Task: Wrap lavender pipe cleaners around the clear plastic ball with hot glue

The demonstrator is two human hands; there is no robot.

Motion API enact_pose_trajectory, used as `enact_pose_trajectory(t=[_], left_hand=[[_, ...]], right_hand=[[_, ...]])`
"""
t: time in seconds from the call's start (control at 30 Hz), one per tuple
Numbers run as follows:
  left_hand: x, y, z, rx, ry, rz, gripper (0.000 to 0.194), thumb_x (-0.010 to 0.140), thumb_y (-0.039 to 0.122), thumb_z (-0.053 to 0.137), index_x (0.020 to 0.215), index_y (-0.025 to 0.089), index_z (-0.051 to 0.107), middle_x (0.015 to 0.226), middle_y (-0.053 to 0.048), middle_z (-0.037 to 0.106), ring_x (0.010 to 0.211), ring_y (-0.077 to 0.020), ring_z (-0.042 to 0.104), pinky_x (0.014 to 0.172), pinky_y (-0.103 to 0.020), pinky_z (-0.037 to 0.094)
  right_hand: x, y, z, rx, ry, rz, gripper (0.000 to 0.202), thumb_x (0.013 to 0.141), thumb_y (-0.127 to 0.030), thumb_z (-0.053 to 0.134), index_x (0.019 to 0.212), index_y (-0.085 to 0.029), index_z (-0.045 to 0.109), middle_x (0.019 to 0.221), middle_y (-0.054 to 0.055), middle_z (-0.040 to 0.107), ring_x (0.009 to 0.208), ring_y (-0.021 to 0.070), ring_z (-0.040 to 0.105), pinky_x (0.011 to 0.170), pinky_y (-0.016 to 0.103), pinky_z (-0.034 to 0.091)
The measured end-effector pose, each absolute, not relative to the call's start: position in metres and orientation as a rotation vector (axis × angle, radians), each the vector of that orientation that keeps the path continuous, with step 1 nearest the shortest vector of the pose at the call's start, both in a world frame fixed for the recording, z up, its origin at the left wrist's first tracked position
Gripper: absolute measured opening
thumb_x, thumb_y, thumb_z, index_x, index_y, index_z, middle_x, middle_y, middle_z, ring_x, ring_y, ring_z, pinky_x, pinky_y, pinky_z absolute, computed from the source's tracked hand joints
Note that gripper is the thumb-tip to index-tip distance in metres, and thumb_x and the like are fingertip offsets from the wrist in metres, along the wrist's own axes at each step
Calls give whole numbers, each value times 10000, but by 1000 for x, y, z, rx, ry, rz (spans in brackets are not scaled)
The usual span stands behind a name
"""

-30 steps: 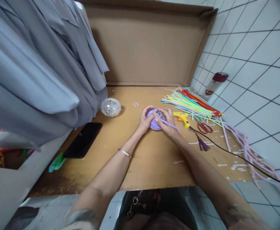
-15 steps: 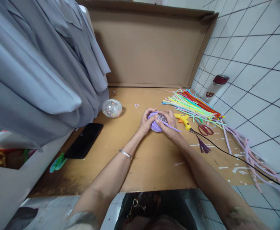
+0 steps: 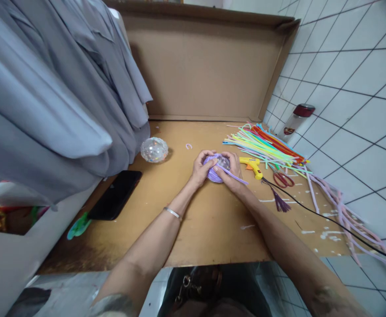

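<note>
Between my two hands is a clear ball (image 3: 224, 162) partly wrapped in rows of purple pipe cleaner (image 3: 215, 176). My left hand (image 3: 201, 168) is closed around its left side, thumb pressed on the purple rows. My right hand (image 3: 233, 171) grips the right side, its thumb beside the other thumb. A loose pipe cleaner end sticks out to the right across my right hand. Just right of that hand lies a yellow glue gun (image 3: 253, 166). Another clear faceted ball (image 3: 154, 149) rests on the table to the left.
Colourful pipe cleaners (image 3: 269, 143) are heaped at the back right, near red-handled scissors (image 3: 283, 179) and a purple tassel (image 3: 280, 202). A black cord (image 3: 315, 211) runs right. A phone (image 3: 116, 195) lies left, below grey cloth (image 3: 64, 97). A cardboard panel (image 3: 206, 66) stands behind; a bottle (image 3: 297, 121) is by the tiled wall.
My right hand has shifted very slightly on the ball, and the loose pipe cleaner end sits a little further left and lower. Both hands keep their hold.
</note>
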State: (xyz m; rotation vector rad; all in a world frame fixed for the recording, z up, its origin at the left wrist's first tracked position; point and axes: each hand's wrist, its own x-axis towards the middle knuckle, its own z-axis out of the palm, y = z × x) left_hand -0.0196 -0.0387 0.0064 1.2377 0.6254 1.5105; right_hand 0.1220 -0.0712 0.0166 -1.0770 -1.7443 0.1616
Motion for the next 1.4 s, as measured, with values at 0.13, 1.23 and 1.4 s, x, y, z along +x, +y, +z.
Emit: enact_pose_trajectory(t=[0.13,1.23,1.4], left_hand=[[-19,-38,5,1235,612,1522,354,674,398,809,892,204,609,1104,-45,684,1071,-199,629,1015,-325,450],[-22,-38,7,1341,693,1480,297,723,457,757,844,192,700,1145,-84,716,1187,-268,618,1114,-401,402],[-21,-38,7,1375,672,1473,324,769,500,713,880,196,708,1158,-85,700,1225,-269,595,1136,-400,390]], right_hand=[[122,-71,16,-1088,-1766,158,454,844,-438,607,1247,-242,541,1198,108,565,1153,292,553,1038,496,461],[121,-69,14,-1064,-1766,138,377,828,-382,622,1179,-246,601,1166,96,562,1148,287,555,1038,482,455],[123,-67,13,-1086,-1743,176,368,848,-433,614,1175,-264,608,1154,86,576,1134,275,562,1025,459,472]])
